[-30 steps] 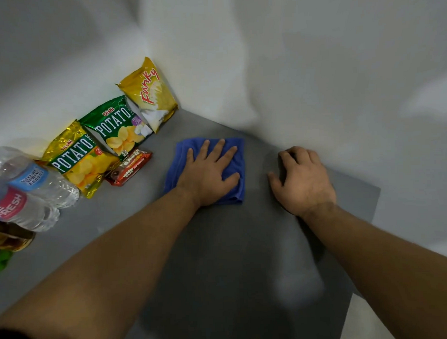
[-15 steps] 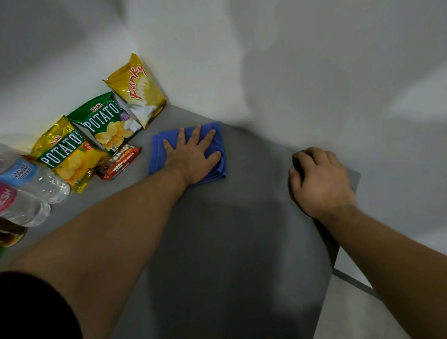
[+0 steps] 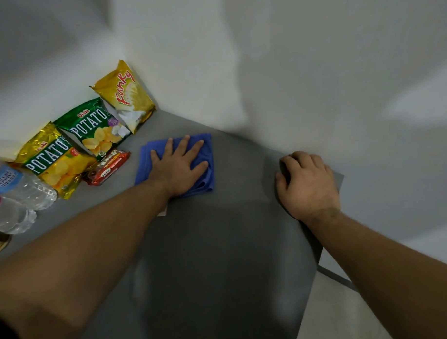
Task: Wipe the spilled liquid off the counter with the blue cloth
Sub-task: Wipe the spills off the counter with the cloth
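Note:
A folded blue cloth [image 3: 207,147] lies on the grey counter [image 3: 220,250], close to the back wall. My left hand [image 3: 179,168] lies flat on the cloth with the fingers spread, pressing it down. My right hand [image 3: 306,185] rests apart from it at the counter's right edge by the wall, fingers curled under, with nothing visible in it. I cannot make out any liquid on the dark surface. A small pale patch [image 3: 163,212] shows beside my left wrist.
Along the left wall lean a yellow Funky bag [image 3: 125,96], a green potato-chip bag [image 3: 94,125] and a yellow potato-chip bag [image 3: 52,162]. A red wrapper [image 3: 108,167] lies just left of the cloth. Two water bottles [image 3: 18,189] lie at far left. The counter ends at right [image 3: 319,252].
My left hand has slid the cloth a little farther back toward the wall. My right hand has shifted right, to the counter's edge.

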`<action>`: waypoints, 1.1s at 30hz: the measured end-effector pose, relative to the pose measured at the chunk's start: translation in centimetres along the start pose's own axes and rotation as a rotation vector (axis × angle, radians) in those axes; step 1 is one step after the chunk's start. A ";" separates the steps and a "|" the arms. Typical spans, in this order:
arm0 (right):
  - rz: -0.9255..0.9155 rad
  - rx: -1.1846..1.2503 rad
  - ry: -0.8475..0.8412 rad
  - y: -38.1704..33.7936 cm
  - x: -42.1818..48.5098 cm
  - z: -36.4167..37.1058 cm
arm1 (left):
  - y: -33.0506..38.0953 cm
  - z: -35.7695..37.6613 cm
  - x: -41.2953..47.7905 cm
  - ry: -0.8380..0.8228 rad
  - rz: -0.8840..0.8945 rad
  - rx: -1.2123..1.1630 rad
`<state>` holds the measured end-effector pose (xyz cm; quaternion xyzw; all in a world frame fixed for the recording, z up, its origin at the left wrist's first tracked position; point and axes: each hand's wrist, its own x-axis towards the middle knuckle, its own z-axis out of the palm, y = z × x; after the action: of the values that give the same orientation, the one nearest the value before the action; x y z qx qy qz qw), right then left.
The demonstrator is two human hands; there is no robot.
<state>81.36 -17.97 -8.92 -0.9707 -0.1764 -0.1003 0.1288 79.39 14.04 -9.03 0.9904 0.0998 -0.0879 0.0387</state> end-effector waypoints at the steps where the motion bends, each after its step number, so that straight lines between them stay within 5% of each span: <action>1: -0.003 -0.004 0.002 0.0 0.1 0.1 | 0.5 -0.1 0.7 0.002 -0.012 0.005; 11: 0.000 0.051 0.006 0.4 -0.2 0.0 | 4.7 1.7 -5.7 0.095 0.201 -0.022; 23: -0.007 0.050 0.007 0.6 0.4 0.8 | -0.9 -0.6 3.9 0.012 -0.142 -0.020; 33: 0.005 0.070 -0.021 0.5 0.4 0.3 | 3.4 1.8 -4.1 0.098 0.243 -0.043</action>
<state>81.94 -18.22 -9.21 -0.9671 -0.1788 -0.0835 0.1608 75.87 9.78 -9.91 0.9972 -0.0175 -0.0317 0.0655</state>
